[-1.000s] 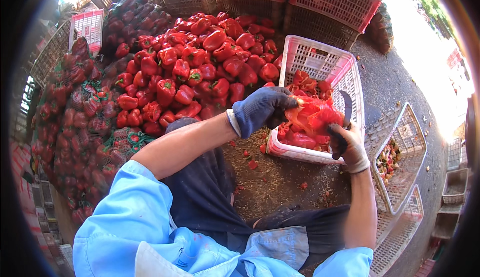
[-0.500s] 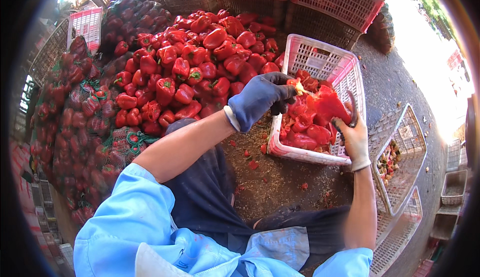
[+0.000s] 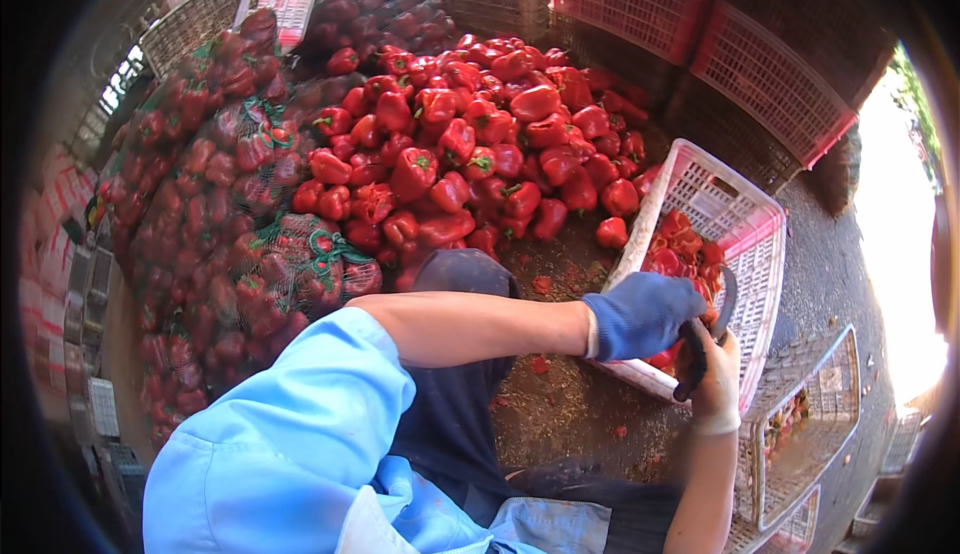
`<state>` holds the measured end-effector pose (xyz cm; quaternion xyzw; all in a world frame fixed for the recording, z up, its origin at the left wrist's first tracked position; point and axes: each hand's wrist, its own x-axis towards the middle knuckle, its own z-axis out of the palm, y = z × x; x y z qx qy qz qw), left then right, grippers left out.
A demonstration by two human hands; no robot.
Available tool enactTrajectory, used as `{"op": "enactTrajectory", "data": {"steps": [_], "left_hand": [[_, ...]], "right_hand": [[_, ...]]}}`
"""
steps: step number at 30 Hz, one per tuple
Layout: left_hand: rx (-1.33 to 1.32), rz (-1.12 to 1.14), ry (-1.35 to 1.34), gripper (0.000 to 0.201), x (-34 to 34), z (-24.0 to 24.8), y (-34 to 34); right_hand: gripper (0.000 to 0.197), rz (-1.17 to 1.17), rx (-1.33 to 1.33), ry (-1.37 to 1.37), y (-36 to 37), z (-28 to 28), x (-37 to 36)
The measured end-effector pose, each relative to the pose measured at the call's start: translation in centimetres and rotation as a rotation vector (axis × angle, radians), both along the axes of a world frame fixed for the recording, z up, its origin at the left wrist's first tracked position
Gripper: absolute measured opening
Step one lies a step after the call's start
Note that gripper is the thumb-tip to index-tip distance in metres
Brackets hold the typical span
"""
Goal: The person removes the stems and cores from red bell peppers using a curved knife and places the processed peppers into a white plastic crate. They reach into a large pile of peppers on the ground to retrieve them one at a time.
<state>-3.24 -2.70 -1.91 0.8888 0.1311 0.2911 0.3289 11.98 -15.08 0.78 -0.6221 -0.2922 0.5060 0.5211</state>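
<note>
My left hand (image 3: 645,316), in a blue glove with dark fingertips, is over the near edge of the white plastic crate (image 3: 768,284). Its fingers are curled against my right hand, and whatever they hold is hidden. My right hand (image 3: 716,379), in a pale glove, grips a curved knife (image 3: 728,299) with its dark blade pointing up. Pieces of red pepper (image 3: 668,244) lie in the crate beyond both hands, partly covered by them.
A large heap of whole red bell peppers (image 3: 480,144) lies ahead, with net bags of peppers (image 3: 220,224) to the left. Another crate (image 3: 845,394) holding scraps stands at the right. Stacked crates (image 3: 780,84) line the back. Pepper bits litter the floor (image 3: 545,424).
My left hand has moved right and down to meet my right hand; the pepper core it held is no longer visible. The large pepper piece by my right hand is out of sight. The view has shifted.
</note>
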Motion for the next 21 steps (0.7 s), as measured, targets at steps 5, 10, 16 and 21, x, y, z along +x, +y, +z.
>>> {"op": "enactTrajectory", "data": {"steps": [5, 10, 16, 21], "left_hand": [[0.042, -0.094, 0.056, 0.045, -1.1, 1.9, 2.8], [0.137, 0.431, 0.25, 0.059, -11.2, 1.0, 17.6], [-0.117, 1.117, 0.683, 0.077, -26.3, -1.5, 29.2], [-0.282, 1.112, 0.934, 0.077, -27.0, -5.2, 31.1]], "right_hand": [[0.023, -0.176, -0.06, 0.081, -0.5, 1.3, 1.5], [0.037, -0.234, 0.036, -0.803, -6.9, 0.0, 13.4], [0.058, -0.65, -0.202, -0.962, -15.8, -5.4, 28.7], [0.048, -0.556, -0.355, -0.532, -16.5, -4.6, 26.6]]}}
